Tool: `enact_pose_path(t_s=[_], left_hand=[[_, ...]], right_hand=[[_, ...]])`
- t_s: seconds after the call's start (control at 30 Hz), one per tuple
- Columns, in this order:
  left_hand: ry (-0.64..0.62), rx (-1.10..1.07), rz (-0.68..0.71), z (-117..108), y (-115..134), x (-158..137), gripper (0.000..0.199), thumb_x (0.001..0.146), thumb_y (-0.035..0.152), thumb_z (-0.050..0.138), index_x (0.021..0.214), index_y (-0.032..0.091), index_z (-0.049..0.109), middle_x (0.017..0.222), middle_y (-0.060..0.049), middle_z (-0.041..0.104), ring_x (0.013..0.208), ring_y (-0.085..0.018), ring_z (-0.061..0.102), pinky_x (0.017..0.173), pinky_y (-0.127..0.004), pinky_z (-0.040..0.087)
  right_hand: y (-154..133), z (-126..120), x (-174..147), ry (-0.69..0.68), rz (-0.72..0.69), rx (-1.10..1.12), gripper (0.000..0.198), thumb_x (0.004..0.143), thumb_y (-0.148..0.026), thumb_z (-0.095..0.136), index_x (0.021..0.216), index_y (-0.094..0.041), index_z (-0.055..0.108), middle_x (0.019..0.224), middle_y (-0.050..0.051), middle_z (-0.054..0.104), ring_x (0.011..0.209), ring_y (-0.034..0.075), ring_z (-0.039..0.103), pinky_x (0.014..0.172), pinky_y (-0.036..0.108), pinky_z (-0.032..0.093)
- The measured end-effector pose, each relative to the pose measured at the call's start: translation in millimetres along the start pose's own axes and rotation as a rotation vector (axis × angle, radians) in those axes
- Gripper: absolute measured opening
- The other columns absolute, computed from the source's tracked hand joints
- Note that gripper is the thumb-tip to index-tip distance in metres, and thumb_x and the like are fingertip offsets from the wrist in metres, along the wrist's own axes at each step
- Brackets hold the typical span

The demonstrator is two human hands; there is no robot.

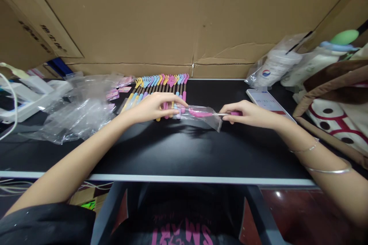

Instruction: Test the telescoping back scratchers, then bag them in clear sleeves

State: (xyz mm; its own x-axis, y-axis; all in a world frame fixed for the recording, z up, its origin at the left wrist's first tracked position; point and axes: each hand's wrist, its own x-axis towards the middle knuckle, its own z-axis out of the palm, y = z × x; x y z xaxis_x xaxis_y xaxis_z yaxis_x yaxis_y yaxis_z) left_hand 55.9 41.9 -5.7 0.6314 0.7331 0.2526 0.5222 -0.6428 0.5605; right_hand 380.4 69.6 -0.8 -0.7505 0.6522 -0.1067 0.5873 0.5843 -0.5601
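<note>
One hand, the left, pinches a clear bag; the right hand grips a pink scratcher partly inside.

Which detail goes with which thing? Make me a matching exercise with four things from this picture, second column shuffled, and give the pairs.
Column one
1. Left hand
2. Right hand
3. Phone
4. Cup

Column two
A. White, with a black straw
B. Holding the pink tool near its handle end
C. Lying flat on the table
D. Holding the clear bag

Pairs: 1-D, 2-B, 3-C, 4-A
</note>
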Motion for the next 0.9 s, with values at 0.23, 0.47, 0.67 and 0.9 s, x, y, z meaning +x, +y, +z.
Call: enact_pose_path(t_s=[0.23,0.47,0.67,0.9], left_hand=[[-0.023,0.081,0.077,0.1,-0.3,0.8,0.031,0.088,0.039,0.061,0.113,0.023,0.066,0.091,-0.003,0.070,0.068,-0.011,0.059,0.060,-0.018,0.041],[-0.048,0.109,0.189,4.3,1.5,1.5,0.027,0.088,0.035,0.062,0.112,0.026,0.069,0.097,-0.002,0.070,0.081,-0.013,0.060,0.073,-0.021,0.043],[0.032,0.106,0.202,3.1,4.0,0.6,0.024,0.091,0.037,0.057,0.107,0.027,0.072,0.090,-0.003,0.068,0.073,-0.011,0.058,0.063,-0.020,0.041],[0.092,0.086,0.250,2.7,2.5,0.6,0.024,0.091,0.038,0.057,0.105,0.027,0.073,0.093,-0.005,0.069,0.082,-0.013,0.061,0.065,-0.020,0.043]], right_hand=[[0.7,-0.2,-0.5,-0.077,-0.008,0.024,0.041,0.087,-0.054,0.051,0.095,-0.018,0.067,0.073,0.002,0.062,0.064,0.013,0.052,0.059,0.024,0.035],[0.4,1.3,-1.5,-0.210,-0.011,0.098,0.038,0.089,-0.052,0.049,0.096,-0.018,0.064,0.073,0.001,0.057,0.066,0.013,0.051,0.060,0.024,0.035],[4.8,0.6,-0.6,-0.251,-0.072,0.111,0.036,0.094,-0.049,0.042,0.082,-0.018,0.055,0.070,-0.001,0.052,0.067,0.012,0.048,0.065,0.025,0.036],[5.4,-2.0,0.9,-0.254,-0.095,0.122,0.039,0.095,-0.048,0.041,0.074,-0.017,0.053,0.071,0.000,0.051,0.068,0.012,0.047,0.066,0.025,0.037]])
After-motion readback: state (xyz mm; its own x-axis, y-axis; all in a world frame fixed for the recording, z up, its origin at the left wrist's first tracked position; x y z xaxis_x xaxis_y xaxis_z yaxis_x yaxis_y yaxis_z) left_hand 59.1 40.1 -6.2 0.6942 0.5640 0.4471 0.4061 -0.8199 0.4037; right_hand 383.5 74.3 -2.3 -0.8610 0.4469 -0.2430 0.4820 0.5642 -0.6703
